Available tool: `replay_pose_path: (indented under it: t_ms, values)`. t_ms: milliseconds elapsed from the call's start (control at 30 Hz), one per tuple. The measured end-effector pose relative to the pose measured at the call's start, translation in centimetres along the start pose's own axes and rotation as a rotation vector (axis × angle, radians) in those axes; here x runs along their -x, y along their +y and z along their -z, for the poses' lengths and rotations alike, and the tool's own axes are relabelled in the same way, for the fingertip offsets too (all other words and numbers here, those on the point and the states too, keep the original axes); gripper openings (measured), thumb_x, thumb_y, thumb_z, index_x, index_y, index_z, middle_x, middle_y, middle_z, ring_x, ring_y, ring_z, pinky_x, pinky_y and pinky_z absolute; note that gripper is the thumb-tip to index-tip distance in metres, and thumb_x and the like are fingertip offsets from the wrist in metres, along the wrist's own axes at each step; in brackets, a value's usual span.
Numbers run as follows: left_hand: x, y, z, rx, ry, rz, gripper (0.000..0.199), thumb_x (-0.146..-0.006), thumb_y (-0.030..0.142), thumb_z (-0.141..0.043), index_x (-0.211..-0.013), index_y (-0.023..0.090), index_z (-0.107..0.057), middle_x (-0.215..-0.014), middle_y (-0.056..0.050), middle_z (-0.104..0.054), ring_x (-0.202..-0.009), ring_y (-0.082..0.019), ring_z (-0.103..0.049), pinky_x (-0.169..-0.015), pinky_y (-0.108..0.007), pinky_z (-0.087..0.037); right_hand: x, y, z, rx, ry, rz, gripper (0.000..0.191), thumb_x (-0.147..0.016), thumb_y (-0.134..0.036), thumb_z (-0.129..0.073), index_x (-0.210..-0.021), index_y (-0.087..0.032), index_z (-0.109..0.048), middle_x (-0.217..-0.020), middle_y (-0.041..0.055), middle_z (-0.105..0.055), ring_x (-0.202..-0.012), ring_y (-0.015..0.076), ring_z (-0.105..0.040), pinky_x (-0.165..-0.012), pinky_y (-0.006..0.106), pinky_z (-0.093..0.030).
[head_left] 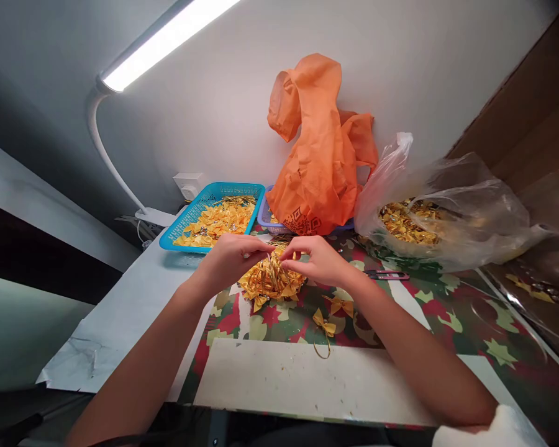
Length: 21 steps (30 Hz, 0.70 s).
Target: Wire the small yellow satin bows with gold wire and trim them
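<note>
A heap of yellow-gold ribbon bows (261,288) with thin gold ties lies on the patterned cover, directly under my hands. My left hand (235,257) reaches in from the left, thumb and forefinger pinched at the gold ties (274,270) on top of the heap. Opposite it, my right hand (319,257) pinches at the same strands, its fingertips close to those of the left. Which strand each hand grips is too small to tell. Nearer to me, one loose bow (324,323) has its gold tie trailing, and another bow (341,305) lies beside my right forearm.
A blue basket (186,248) of bows stands back left, under a lit lamp (168,43). An orange bag (314,167) sits on a purple basket (264,217). At right are thread snips (391,275) and a clear plastic bag (475,217) with bows. A white board (279,379) lies in front.
</note>
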State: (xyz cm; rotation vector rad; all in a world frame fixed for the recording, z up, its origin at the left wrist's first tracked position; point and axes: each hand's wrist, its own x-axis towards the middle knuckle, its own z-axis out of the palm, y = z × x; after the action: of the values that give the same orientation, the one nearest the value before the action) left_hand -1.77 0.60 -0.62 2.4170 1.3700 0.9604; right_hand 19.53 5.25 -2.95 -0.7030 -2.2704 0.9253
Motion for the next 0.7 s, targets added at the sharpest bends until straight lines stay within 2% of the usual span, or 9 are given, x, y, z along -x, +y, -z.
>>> replay_pose_path:
  t_ms: [133,267,367,500,600,700]
  values:
    - [-0.3,-0.1,1.0,-0.190,-0.086,-0.094,0.022,-0.087,0.025,-0.055,-0.086,0.028,-0.077,-0.076,-0.001,-0.077,-0.065,-0.017,-0.070,-0.063,-0.027,-0.055,-0.1,0.2,0.4,0.007,0.059,-0.052,0.006,-0.082,-0.019,-0.067,-0.084,-0.015,-0.072,-0.084,0.0039,-0.071,-0.075,0.0137,-0.061,-0.070,0.025,-0.045]
    - [-0.1,-0.2,0.7,-0.270,-0.059,-0.231,0.023,-0.090,0.021,-0.053,-0.092,0.026,-0.075,-0.086,-0.004,-0.078,-0.074,-0.019,-0.072,-0.066,-0.030,-0.057,-0.7,1.1,-0.9,-0.114,0.134,-0.117,0.017,-0.089,-0.021,-0.056,-0.095,-0.015,-0.071,-0.098,0.0065,-0.072,-0.090,0.0162,-0.064,-0.080,0.028,-0.047]
    - [0.6,-0.6,-0.4,-0.316,-0.001,-0.369,0.024,-0.093,0.019,-0.051,-0.097,0.025,-0.073,-0.093,-0.006,-0.078,-0.077,-0.019,-0.073,-0.069,-0.032,-0.059,-1.2,1.9,-2.3,-0.261,0.050,-0.116,0.026,-0.095,-0.021,-0.045,-0.102,-0.015,-0.070,-0.105,0.0068,-0.072,-0.097,0.0165,-0.064,-0.088,0.029,-0.047]
    - [1.7,-1.3,-2.1,-0.297,0.143,-0.448,0.019,-0.090,0.015,-0.056,-0.096,0.023,-0.072,-0.099,-0.006,-0.079,-0.088,-0.020,-0.074,-0.075,-0.033,-0.061,-1.5,2.2,-3.2,-0.381,-0.062,-0.027,0.025,-0.092,-0.019,-0.049,-0.107,-0.015,-0.069,-0.110,0.0057,-0.070,-0.102,0.0166,-0.063,-0.088,0.028,-0.047]
    - [2.2,-1.5,-2.8,-0.203,0.249,-0.440,0.015,-0.087,0.013,-0.060,-0.088,0.021,-0.072,-0.096,-0.006,-0.079,-0.091,-0.020,-0.074,-0.075,-0.031,-0.062,-1.5,2.0,-3.2,-0.425,-0.074,-0.023,0.021,-0.089,-0.017,-0.054,-0.101,-0.014,-0.072,-0.102,0.0046,-0.072,-0.097,0.0166,-0.064,-0.085,0.027,-0.048]
    - [2.5,-1.4,-3.2,-0.019,0.299,-0.256,0.008,-0.083,0.018,-0.067,-0.079,0.023,-0.072,-0.092,-0.005,-0.079,-0.086,-0.019,-0.075,-0.074,-0.029,-0.062,-1.6,1.7,-2.8,-0.323,0.009,-0.054,0.018,-0.086,-0.015,-0.057,-0.086,-0.015,-0.075,-0.084,0.0024,-0.074,-0.083,0.0154,-0.066,-0.079,0.025,-0.048]
